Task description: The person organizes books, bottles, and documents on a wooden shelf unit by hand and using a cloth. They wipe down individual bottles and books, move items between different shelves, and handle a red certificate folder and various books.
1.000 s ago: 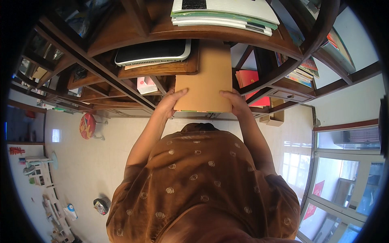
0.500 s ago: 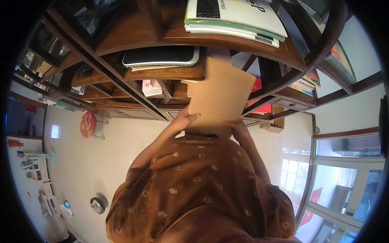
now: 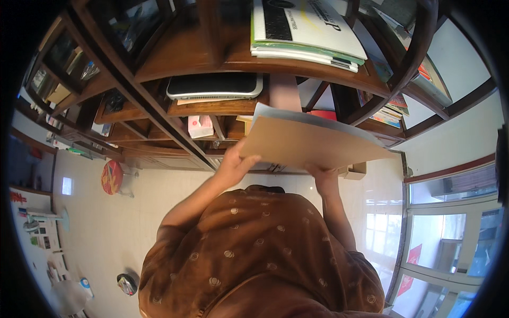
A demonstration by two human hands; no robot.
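Both hands hold a flat tan paper folder [image 3: 310, 143] in front of the shelf unit, tipped so that its broad tan face is toward me. Along its far edge a pale grey-white layer shows; whether it is a cover or loose sheets I cannot tell. My left hand [image 3: 233, 165] grips the near left corner, thumb on the tan face. My right hand [image 3: 323, 177] is closed on the near edge, right of the middle, with its fingers partly hidden. Just beyond stands a shelf with a black-and-silver flat device [image 3: 214, 86].
A dark wooden shelf unit [image 3: 175, 58] spans the far side. On its upper shelf lies a stack of white and green booklets [image 3: 307, 32]. A pink-and-white box [image 3: 200, 126] sits lower. A red stool [image 3: 112, 177] stands at left, a cardboard box [image 3: 354, 170] on the floor at right.
The folder has tilted flatter and swung to the right, and its grey-white far edge has come into view. Both hands still hold it. The shelves sit slightly lower in view.
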